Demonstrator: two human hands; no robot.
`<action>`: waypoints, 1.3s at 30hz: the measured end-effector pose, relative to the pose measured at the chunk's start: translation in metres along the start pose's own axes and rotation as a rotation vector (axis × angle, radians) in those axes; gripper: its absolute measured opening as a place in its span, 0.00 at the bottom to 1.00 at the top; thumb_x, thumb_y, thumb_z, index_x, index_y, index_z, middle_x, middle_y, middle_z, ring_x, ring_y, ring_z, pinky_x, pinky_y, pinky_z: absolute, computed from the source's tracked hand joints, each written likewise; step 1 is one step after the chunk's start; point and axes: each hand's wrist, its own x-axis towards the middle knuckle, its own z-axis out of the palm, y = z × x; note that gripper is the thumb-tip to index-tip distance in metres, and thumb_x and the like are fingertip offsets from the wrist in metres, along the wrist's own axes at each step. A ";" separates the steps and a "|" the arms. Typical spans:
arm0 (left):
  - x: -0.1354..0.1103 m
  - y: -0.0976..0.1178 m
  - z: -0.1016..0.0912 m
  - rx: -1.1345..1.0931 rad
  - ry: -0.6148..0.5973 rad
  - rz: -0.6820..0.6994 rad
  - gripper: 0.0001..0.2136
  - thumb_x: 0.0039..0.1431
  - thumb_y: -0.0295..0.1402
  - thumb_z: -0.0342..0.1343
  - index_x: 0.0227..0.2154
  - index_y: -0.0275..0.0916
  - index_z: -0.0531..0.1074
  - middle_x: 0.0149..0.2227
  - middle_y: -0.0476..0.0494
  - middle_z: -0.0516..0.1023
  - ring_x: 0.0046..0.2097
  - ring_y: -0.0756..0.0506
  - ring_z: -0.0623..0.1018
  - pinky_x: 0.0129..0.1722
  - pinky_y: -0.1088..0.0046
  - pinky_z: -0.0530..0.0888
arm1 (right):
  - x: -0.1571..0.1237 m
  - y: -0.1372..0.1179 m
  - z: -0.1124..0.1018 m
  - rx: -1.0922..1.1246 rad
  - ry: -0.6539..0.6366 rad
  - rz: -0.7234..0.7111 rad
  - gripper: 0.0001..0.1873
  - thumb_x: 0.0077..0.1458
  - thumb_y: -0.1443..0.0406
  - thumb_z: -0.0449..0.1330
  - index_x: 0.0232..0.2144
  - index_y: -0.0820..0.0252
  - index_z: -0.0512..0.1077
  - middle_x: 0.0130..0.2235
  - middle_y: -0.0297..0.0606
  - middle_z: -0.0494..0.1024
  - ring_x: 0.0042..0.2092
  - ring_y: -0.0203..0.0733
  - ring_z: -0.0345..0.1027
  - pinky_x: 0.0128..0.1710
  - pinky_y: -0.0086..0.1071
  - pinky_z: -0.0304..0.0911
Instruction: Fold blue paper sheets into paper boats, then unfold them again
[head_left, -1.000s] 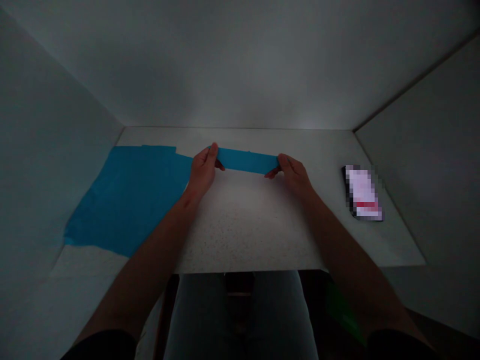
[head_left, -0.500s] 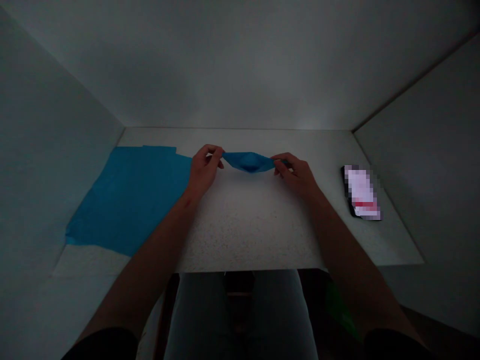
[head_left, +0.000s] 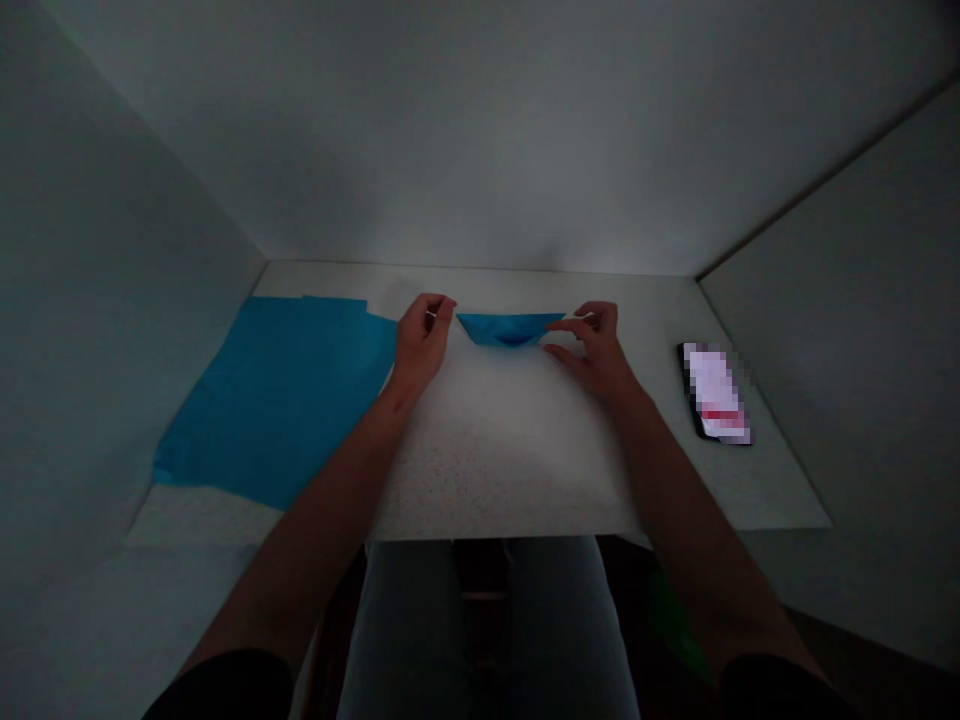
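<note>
A small folded blue paper boat (head_left: 501,328), pointed at both ends with a darker hollow at its lower middle, is in front of me at the back half of the white table. My left hand (head_left: 424,340) is by its left point, thumb and forefinger pinched together; the point shows just beside the fingertips, seemingly free of them. At the other end, my right hand (head_left: 596,345) has thumb and forefinger spread apart, the forefinger tip at the boat's right side and the thumb just below. A large sheet of blue paper (head_left: 292,395) lies left, partly under my left forearm.
A phone (head_left: 716,393) with a lit, blurred-out screen lies on the right of the white table (head_left: 495,470). Pale walls enclose the table at the back, left and right. My legs are below its front edge, with something green (head_left: 671,620) in the dark at lower right.
My fingers have come off the boat's ends, the right thumb and forefinger parting. The boat now shows a straighter upper edge and both points. The whole view has shifted slightly.
</note>
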 end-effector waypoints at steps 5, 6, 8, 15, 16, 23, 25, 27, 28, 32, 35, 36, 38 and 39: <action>-0.002 0.003 0.001 0.035 -0.045 0.047 0.12 0.74 0.45 0.58 0.41 0.42 0.79 0.34 0.48 0.80 0.31 0.49 0.72 0.33 0.72 0.68 | 0.007 -0.009 -0.001 -0.016 -0.170 -0.087 0.06 0.72 0.60 0.64 0.46 0.52 0.79 0.54 0.47 0.78 0.50 0.52 0.77 0.55 0.50 0.74; -0.003 0.004 0.001 0.038 -0.052 0.052 0.13 0.74 0.46 0.58 0.41 0.42 0.79 0.34 0.48 0.80 0.31 0.48 0.73 0.33 0.72 0.68 | 0.005 -0.011 -0.005 -0.030 -0.208 -0.094 0.06 0.72 0.60 0.63 0.45 0.53 0.78 0.49 0.46 0.80 0.47 0.52 0.78 0.53 0.49 0.74; -0.004 0.006 0.001 0.034 -0.068 0.060 0.14 0.74 0.48 0.58 0.40 0.42 0.79 0.33 0.48 0.79 0.31 0.48 0.72 0.33 0.71 0.68 | -0.002 -0.013 -0.016 -0.063 -0.222 -0.068 0.08 0.72 0.58 0.62 0.44 0.53 0.79 0.43 0.43 0.82 0.42 0.50 0.79 0.49 0.47 0.73; -0.005 0.006 0.001 0.039 -0.112 0.075 0.16 0.73 0.49 0.56 0.40 0.42 0.79 0.31 0.49 0.77 0.30 0.48 0.72 0.33 0.71 0.65 | -0.045 0.004 -0.079 -0.237 0.098 0.235 0.20 0.68 0.47 0.64 0.34 0.55 0.77 0.36 0.45 0.81 0.33 0.49 0.75 0.36 0.42 0.70; -0.005 0.006 0.001 0.039 -0.116 0.074 0.16 0.73 0.48 0.56 0.39 0.42 0.79 0.31 0.49 0.77 0.30 0.48 0.72 0.33 0.71 0.65 | -0.048 0.010 -0.086 -0.284 0.121 0.265 0.21 0.67 0.46 0.64 0.33 0.55 0.76 0.35 0.45 0.80 0.32 0.48 0.74 0.36 0.43 0.70; -0.004 0.005 0.002 0.042 -0.141 0.021 0.16 0.71 0.50 0.57 0.38 0.42 0.78 0.30 0.49 0.76 0.30 0.47 0.71 0.32 0.71 0.64 | -0.036 0.030 -0.095 -0.516 0.197 0.435 0.19 0.66 0.47 0.63 0.34 0.55 0.76 0.34 0.44 0.79 0.34 0.49 0.70 0.36 0.41 0.63; -0.004 0.004 0.002 0.037 -0.141 0.017 0.18 0.70 0.52 0.57 0.38 0.42 0.78 0.29 0.49 0.76 0.29 0.47 0.71 0.32 0.71 0.64 | -0.040 0.020 -0.088 -0.506 0.197 0.451 0.22 0.65 0.45 0.63 0.40 0.57 0.79 0.32 0.41 0.77 0.32 0.48 0.68 0.34 0.40 0.61; -0.004 0.004 0.002 0.017 -0.136 0.021 0.19 0.70 0.54 0.56 0.38 0.43 0.78 0.30 0.48 0.76 0.30 0.47 0.71 0.32 0.71 0.65 | -0.055 0.001 -0.080 -0.466 0.215 0.438 0.24 0.66 0.44 0.62 0.46 0.58 0.81 0.30 0.38 0.74 0.31 0.48 0.67 0.33 0.39 0.60; -0.004 0.004 0.002 0.008 -0.134 0.024 0.20 0.70 0.55 0.57 0.38 0.43 0.78 0.30 0.48 0.76 0.30 0.47 0.72 0.32 0.71 0.65 | -0.066 -0.011 -0.076 -0.432 0.220 0.427 0.24 0.67 0.44 0.62 0.47 0.58 0.81 0.30 0.37 0.73 0.31 0.48 0.67 0.33 0.39 0.60; -0.006 0.006 0.001 -0.011 -0.132 0.033 0.20 0.70 0.56 0.58 0.39 0.42 0.78 0.30 0.48 0.76 0.31 0.47 0.73 0.33 0.70 0.67 | -0.123 -0.063 -0.056 -0.202 0.140 0.412 0.18 0.69 0.49 0.62 0.48 0.53 0.80 0.31 0.37 0.76 0.31 0.48 0.70 0.33 0.41 0.65; -0.007 0.014 -0.001 -0.029 -0.092 0.088 0.20 0.69 0.56 0.59 0.40 0.43 0.77 0.30 0.48 0.76 0.32 0.47 0.74 0.35 0.70 0.70 | -0.151 -0.088 -0.042 -0.106 0.037 0.410 0.13 0.68 0.52 0.63 0.43 0.51 0.81 0.31 0.38 0.78 0.31 0.49 0.72 0.35 0.45 0.67; -0.007 0.019 -0.001 -0.034 -0.065 0.114 0.19 0.69 0.56 0.59 0.40 0.43 0.77 0.31 0.48 0.76 0.33 0.47 0.74 0.37 0.70 0.71 | -0.155 -0.092 -0.039 -0.090 0.016 0.414 0.12 0.68 0.52 0.63 0.41 0.51 0.81 0.31 0.38 0.79 0.31 0.50 0.72 0.35 0.45 0.67; -0.006 0.031 -0.005 -0.048 0.005 0.150 0.18 0.70 0.55 0.59 0.41 0.44 0.76 0.33 0.47 0.78 0.35 0.47 0.76 0.40 0.69 0.74 | -0.156 -0.094 -0.036 -0.062 0.000 0.425 0.12 0.66 0.53 0.63 0.40 0.51 0.81 0.32 0.39 0.80 0.31 0.50 0.73 0.36 0.46 0.68; -0.006 0.037 -0.008 -0.055 0.033 0.157 0.18 0.70 0.54 0.59 0.42 0.44 0.76 0.35 0.47 0.78 0.37 0.47 0.77 0.42 0.69 0.75 | -0.155 -0.094 -0.036 -0.046 0.000 0.430 0.11 0.66 0.53 0.63 0.40 0.51 0.81 0.32 0.39 0.80 0.31 0.50 0.73 0.36 0.46 0.68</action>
